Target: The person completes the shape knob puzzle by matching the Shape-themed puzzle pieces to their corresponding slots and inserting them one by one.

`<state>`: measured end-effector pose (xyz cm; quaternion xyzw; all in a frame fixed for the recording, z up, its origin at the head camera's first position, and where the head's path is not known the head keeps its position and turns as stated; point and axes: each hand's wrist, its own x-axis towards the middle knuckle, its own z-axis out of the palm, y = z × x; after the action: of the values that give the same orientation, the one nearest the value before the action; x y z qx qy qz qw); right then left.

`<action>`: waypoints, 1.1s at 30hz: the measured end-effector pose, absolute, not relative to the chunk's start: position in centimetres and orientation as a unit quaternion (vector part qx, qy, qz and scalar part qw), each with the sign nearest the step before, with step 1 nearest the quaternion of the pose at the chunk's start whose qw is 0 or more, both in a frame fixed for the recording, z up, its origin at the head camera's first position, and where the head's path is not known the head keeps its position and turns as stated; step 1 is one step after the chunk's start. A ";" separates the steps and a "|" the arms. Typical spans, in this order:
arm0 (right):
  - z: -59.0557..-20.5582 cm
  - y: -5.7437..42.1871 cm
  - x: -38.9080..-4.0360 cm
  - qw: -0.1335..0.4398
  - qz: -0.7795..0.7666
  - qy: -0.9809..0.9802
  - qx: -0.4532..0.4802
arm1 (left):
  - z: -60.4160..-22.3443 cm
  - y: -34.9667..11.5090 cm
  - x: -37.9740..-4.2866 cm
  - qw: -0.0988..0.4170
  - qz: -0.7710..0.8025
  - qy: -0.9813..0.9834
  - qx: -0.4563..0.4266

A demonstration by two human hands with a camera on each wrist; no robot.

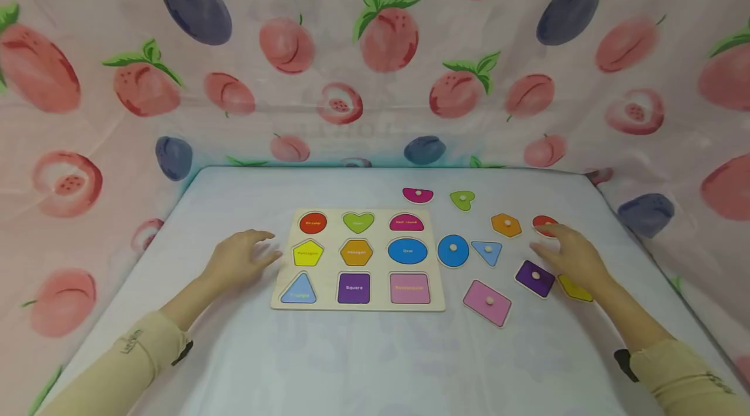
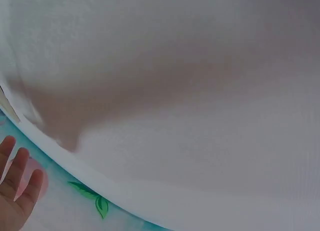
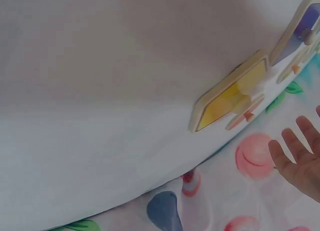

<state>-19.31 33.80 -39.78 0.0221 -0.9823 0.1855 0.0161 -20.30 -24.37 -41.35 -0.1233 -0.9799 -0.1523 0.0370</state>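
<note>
My left hand (image 1: 234, 261) hovers at the left edge of a wooden shape board (image 1: 381, 309), holding nothing, its fingers and thumb apart. The board has printed shapes with names, in rows of three. On the right, my right hand (image 1: 577, 258) also holds nothing; its fingertips overlap the red round piece (image 1: 542, 221) in the head view. Beneath that wrist lies the yellow piece (image 1: 574, 288), partly hidden, and beside the hand is the purple square piece (image 1: 530, 271). Spread fingers of the left hand (image 2: 17, 191) and right hand (image 3: 302, 158) show in the wrist views.
Other knobbed pieces lie right of the board: a blue oval (image 1: 448, 261), light blue triangle (image 1: 489, 258), orange hexagon (image 1: 500, 221) and pink rectangle (image 1: 477, 295). Behind are a magenta half round (image 1: 410, 195) and green heart (image 1: 461, 205). A fruit-patterned cloth (image 1: 375, 110) surrounds the white table (image 1: 351, 364).
</note>
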 end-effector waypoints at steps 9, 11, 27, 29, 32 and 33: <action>-39.3 32.7 -19.6 0.052 0.183 -0.980 0.063 | -41.2 -23.9 -20.5 0.059 -0.185 -0.974 -0.121; -39.3 32.3 -19.7 0.050 0.183 -0.980 0.068 | -41.2 -23.8 -20.4 0.056 -0.190 -0.973 -0.123; -39.3 29.9 -20.3 0.065 0.196 -0.974 0.089 | -41.6 -22.9 -20.6 0.014 -0.229 -0.958 -0.170; -39.1 29.7 -20.4 0.068 0.200 -0.973 0.095 | -41.8 -23.0 -20.6 0.002 -0.232 -0.957 -0.175; -38.8 29.5 -20.6 0.074 0.205 -0.970 0.109 | -42.2 -23.3 -20.5 -0.021 -0.233 -0.954 -0.186; -38.8 29.5 -20.8 0.076 0.206 -0.969 0.114 | -42.3 -23.5 -20.5 -0.032 -0.233 -0.953 -0.190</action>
<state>-20.77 29.46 -38.75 0.1137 -0.9689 0.2062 0.0759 -20.46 -23.52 -42.31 -0.1902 -0.9532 -0.2326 -0.0322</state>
